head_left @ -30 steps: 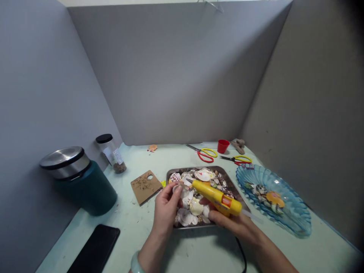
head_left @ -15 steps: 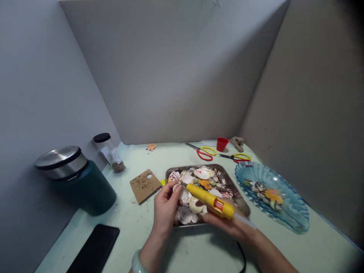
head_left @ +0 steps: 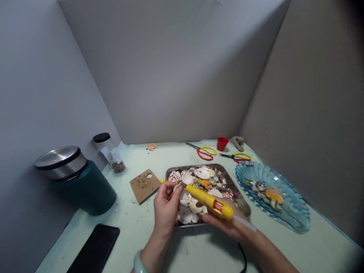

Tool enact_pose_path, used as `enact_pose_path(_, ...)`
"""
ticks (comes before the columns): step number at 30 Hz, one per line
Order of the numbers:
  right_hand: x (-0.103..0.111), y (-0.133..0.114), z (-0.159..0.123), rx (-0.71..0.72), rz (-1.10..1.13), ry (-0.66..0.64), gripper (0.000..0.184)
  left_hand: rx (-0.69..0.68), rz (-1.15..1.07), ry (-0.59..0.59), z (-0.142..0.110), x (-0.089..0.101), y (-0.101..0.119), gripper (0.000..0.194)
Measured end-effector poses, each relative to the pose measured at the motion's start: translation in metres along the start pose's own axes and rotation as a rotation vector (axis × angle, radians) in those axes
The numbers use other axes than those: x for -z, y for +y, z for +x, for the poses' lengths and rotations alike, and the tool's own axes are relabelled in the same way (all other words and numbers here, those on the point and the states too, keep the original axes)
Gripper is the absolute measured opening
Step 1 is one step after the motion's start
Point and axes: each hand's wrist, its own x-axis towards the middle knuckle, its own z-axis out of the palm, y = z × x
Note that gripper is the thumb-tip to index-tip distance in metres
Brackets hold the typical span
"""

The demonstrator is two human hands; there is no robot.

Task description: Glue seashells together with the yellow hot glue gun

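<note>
My right hand [head_left: 224, 222] is wrapped round a yellow hot glue gun [head_left: 206, 199], and a clear glue stick [head_left: 244, 222] pokes out of its back end. Its nozzle points left, to the fingertips of my left hand [head_left: 166, 204]. Thumb and fingers there are pinched on a small whitish shell [head_left: 176, 187], mostly hidden by the fingers. Nozzle and shell look close together; whether they touch I cannot tell. Below both hands lies a metal tray [head_left: 245, 206] heaped with seashells [head_left: 203, 173], white, orange and speckled.
A blue glass dish [head_left: 295, 212] with several shells stands right. Behind the tray are scissors [head_left: 204, 151], pliers [head_left: 236, 156] and a red cup [head_left: 222, 143]. To the left are a brown board [head_left: 145, 185], a jar [head_left: 109, 151], a teal flask [head_left: 85, 189] and a black phone-like slab [head_left: 93, 250].
Hardly anything differs. My left fingers have shifted very slightly at the nozzle, and the glue gun keeps nearly the same place.
</note>
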Motion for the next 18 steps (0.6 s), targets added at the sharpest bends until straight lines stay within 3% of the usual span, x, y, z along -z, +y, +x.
enact_pose_path(18, 0.0011, -0.0009, -0.0004, -0.012, 0.031, 0.012, 0.024, -0.022, 0.043, 0.001, -0.0007, 0.0002, -0.0026, 0.034)
